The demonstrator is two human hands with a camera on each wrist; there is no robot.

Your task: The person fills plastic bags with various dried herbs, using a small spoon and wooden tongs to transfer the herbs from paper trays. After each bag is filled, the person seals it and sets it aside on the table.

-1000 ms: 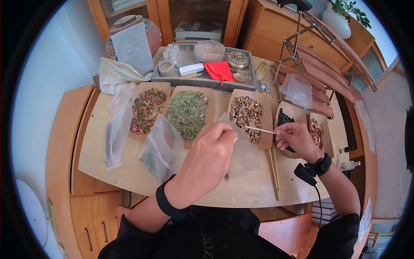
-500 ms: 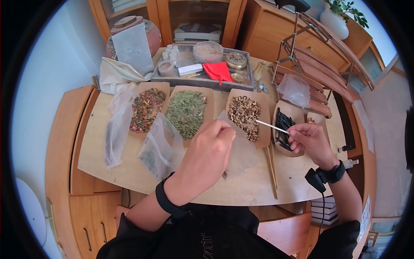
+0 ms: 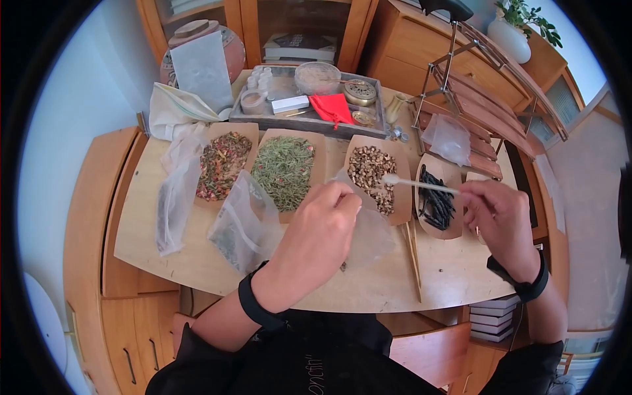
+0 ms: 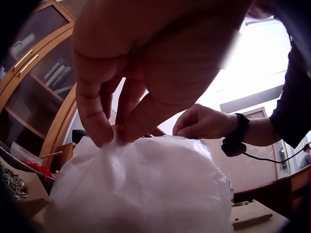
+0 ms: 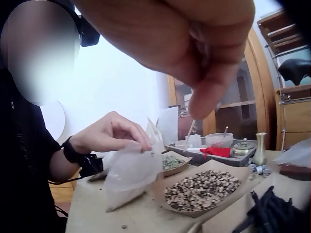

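My left hand [image 3: 322, 227] pinches the top edge of a translucent plastic bag [image 4: 146, 184] between thumb and fingers. The bag hangs below that hand and bulges toward the camera in the left wrist view. A thin white spoon [image 3: 424, 186] with a small rounded tip is held by its end in my right hand [image 3: 503, 220]. The spoon crosses above a paper tray [image 3: 447, 232] of black, stick-like pieces [image 3: 436, 201], its tip over the tray of chopped brown-and-cream pieces [image 5: 201, 191]. In the right wrist view, part of the spoon hides behind my fingers.
Paper trays of green dried herb [image 3: 284, 168] and mixed petals [image 3: 224, 164] stand at left, with two more plastic bags [image 3: 243, 220] in front. Wooden tongs [image 3: 413, 263] lie near the front edge. Behind sits a grey tray [image 3: 289, 125] with a red pouch [image 3: 332, 108] and jars.
My right hand has moved right and slightly toward me, carrying the spoon across the black pieces, whose tray shows more fully. My left hand stays at the bag.
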